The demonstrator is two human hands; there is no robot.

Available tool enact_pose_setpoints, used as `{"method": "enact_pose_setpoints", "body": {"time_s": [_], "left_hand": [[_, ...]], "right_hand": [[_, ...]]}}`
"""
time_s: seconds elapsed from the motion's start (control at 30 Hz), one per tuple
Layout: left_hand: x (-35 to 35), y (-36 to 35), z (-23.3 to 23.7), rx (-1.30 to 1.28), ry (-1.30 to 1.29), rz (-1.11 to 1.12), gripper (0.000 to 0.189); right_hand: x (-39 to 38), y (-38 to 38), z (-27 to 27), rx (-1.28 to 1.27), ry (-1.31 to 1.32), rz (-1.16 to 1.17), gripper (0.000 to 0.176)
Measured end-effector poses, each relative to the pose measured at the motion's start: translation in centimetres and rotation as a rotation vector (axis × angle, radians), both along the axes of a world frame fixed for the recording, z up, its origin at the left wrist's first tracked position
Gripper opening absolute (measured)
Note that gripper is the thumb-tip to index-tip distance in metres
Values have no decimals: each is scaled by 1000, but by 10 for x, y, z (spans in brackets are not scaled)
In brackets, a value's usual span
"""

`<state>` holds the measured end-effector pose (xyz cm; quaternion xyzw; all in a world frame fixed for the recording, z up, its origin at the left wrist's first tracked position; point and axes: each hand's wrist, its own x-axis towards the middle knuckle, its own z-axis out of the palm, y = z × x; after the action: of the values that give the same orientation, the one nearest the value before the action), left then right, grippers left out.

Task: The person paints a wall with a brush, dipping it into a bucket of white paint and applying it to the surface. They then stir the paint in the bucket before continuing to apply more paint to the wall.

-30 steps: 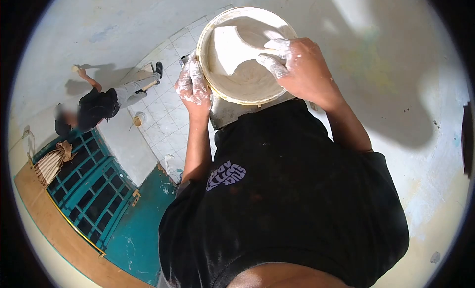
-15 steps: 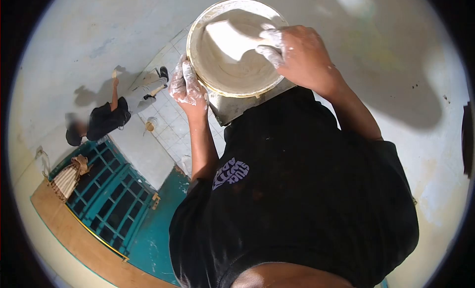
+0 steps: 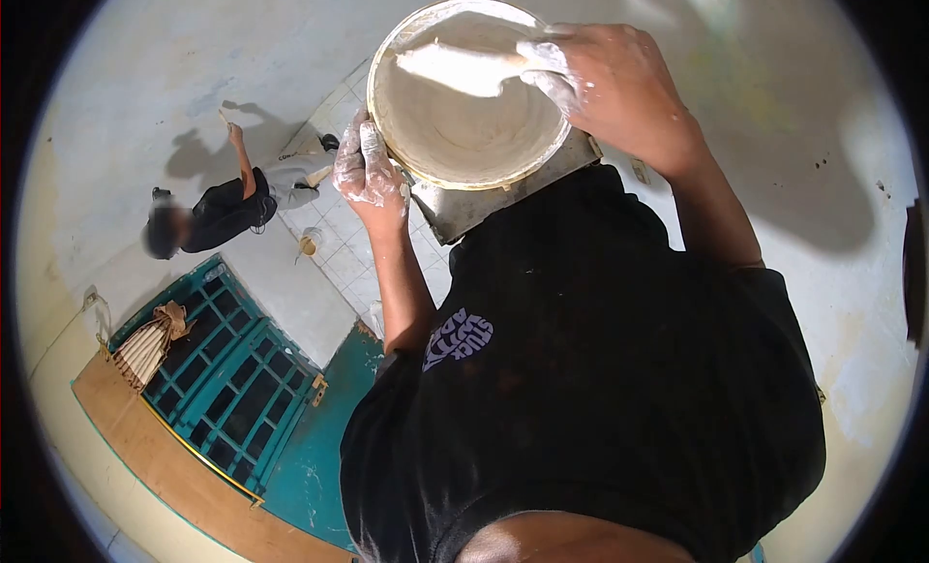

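A round bucket (image 3: 484, 184) is parked right between the two hands, its inside wall coated with pale paste (image 3: 471, 137). A putty knife (image 3: 450, 69) with a white-smeared blade is gripped by its handle in the right hand (image 3: 612, 76), fingers closed around it, and the blade is held tilted inside the bucket's rim. The left hand (image 3: 371, 171) is laid against the bucket's outer side; whether the rim is actually being pinched can't be told from here. Both sets of fingers are caked in white. Under the bucket, a grey slab-like support (image 3: 464, 210) can be made out, just below the hands. Well beyond the left hand, a flat tool is being held up near the wall by a co-worker (image 3: 218, 214), with a small pail (image 3: 308, 243) set down on the tiled floor (image 3: 356, 253) between that person and the left forearm.
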<state>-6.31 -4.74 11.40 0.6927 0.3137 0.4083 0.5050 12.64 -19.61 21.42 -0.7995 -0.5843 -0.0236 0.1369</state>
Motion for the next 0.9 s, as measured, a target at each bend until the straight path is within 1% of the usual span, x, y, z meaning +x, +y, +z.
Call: {"method": "enact_pose_setpoints", "body": {"time_s": [0.07,0.1,0.2,0.27,0.3,0.4,0.5,0.6,0.7,0.8,0.9], "left_hand": [[-14,-17,17,8,0,-9,25],[-9,-14,15,12,7,-5,24],[-13,-23,30,-6,5,-23,25],[-12,-21,27,36,17,-20,25],[-12,-22,29,58,17,-23,26],[-17,-21,23,20,-1,10,26],[-13,-21,22,9,-17,9,27],[-12,-22,20,6,-10,10,28],[-16,-22,16,65,1,18,27],[-14,-28,28,26,5,24,26],[-15,-28,27,5,30,21,26]], "right_hand": [[-15,-17,12,107,-166,56,18],[-8,-12,4,163,-241,93,18],[-12,-12,1,189,-185,102,19],[-7,-8,-10,191,-124,199,20],[-7,-10,-9,191,-99,243,20],[-15,-12,4,167,-73,253,19],[-11,-16,-3,265,-64,353,17],[-5,-21,-2,154,-18,358,17],[-11,-28,18,74,17,231,15],[-14,-24,18,61,-133,146,12],[-21,-16,14,48,-156,155,11]]}}
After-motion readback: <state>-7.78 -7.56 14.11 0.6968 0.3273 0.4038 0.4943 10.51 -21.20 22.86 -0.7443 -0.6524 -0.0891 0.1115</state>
